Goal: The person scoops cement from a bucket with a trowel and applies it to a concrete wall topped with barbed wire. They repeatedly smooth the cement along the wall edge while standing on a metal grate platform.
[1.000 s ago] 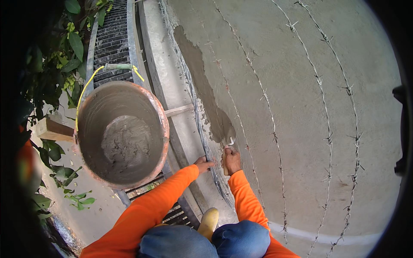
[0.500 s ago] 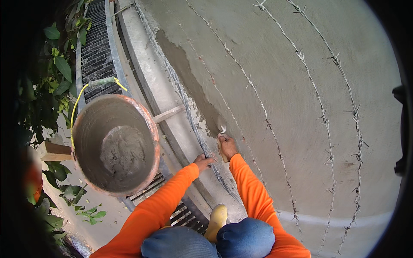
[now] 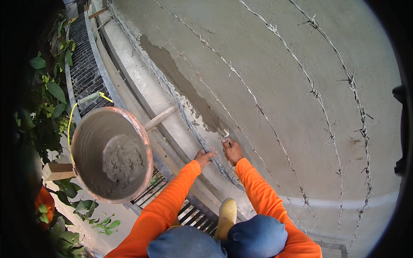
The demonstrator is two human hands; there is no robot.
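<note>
A grey plastered wall [image 3: 275, 86] fills the right side of my view, and a pale concrete ledge [image 3: 129, 66] runs along its foot. At this wall, near the lower end of a darker, wet-looking strip of mortar [image 3: 180, 84], is my tool [image 3: 226, 133], of which I see only a bent white neck. My right hand [image 3: 232, 152] is closed around its handle, and the blade I cannot make out. Just beside, my left hand [image 3: 204, 158] touches the bundle of grey wires [image 3: 185, 118] which lies along the ledge; whether the fingers really grip it, I cannot tell. Several strands of barbed wire [image 3: 258, 105] stretch in front of the wall. A wooden stick [image 3: 160, 118] crosses the ledge, between the wires and the bucket [image 3: 92, 142]. This round bucket stands to my left, with grey mortar [image 3: 124, 159] inside and a yellow cord handle [image 3: 70, 133]. Beneath it goes a slatted metal walkway [image 3: 84, 56]. A timber end [image 3: 58, 171] and green leaves [image 3: 56, 91] are farther left. Below my hands I see my bent knees [image 3: 257, 235] and a yellow boot [image 3: 227, 213].
</note>
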